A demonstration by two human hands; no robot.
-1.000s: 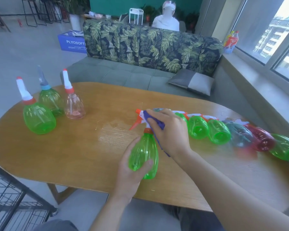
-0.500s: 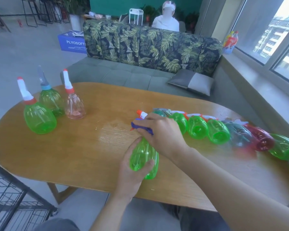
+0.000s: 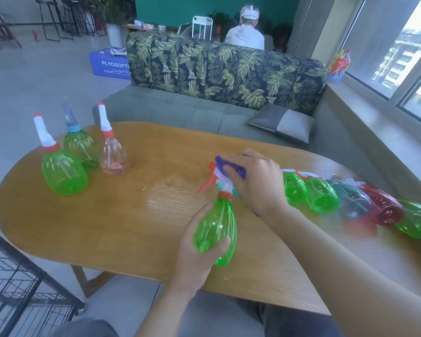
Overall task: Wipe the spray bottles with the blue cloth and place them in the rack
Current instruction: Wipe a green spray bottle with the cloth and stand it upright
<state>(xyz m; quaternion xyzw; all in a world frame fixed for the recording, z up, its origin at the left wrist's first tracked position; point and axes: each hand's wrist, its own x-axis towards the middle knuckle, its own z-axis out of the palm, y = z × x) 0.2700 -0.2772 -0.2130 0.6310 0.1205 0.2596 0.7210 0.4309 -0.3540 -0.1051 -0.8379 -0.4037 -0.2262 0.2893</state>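
Two hands were seen over the wooden tabletop (image 3: pixel 107 222). A green spray bottle (image 3: pixel 216 229) was gripped by the left hand (image 3: pixel 197 259), fingers and thumb curled round its lower body, bottle tilted with the nozzle pointing away and to the left. Its white sprayer head with red trigger (image 3: pixel 206 184) was covered from above by the right hand (image 3: pixel 255 183), and the blue cloth (image 3: pixel 229 165) was held bunched under those curled fingers, pressed on the sprayer top. Cloth and sprayer were touching; how much cloth lay under the palm could not be told.

Three bottles were stood upright at the far left of the tabletop: a large green one (image 3: pixel 63 171) with a white and red nozzle, a darker green one (image 3: pixel 80 147) with a grey and blue nozzle just behind it, and a pink clear one (image 3: pixel 113 154) beside them. A row of bottles was laid on its side along the right of the tabletop, bases toward the camera, each touching the next: two green (image 3: pixel 321 198), a dark teal one (image 3: pixel 353 203), a red one (image 3: pixel 384 210), another green (image 3: pixel 418 222) at the edge. The row's start was hidden behind the right hand.

A black wire rack (image 3: pixel 22 295) was seen at lower left, below the tabletop edge, well apart from the held bottle. A leaf-print sofa (image 3: pixel 216 76) with a grey cushion (image 3: pixel 282 122) was placed behind the tabletop
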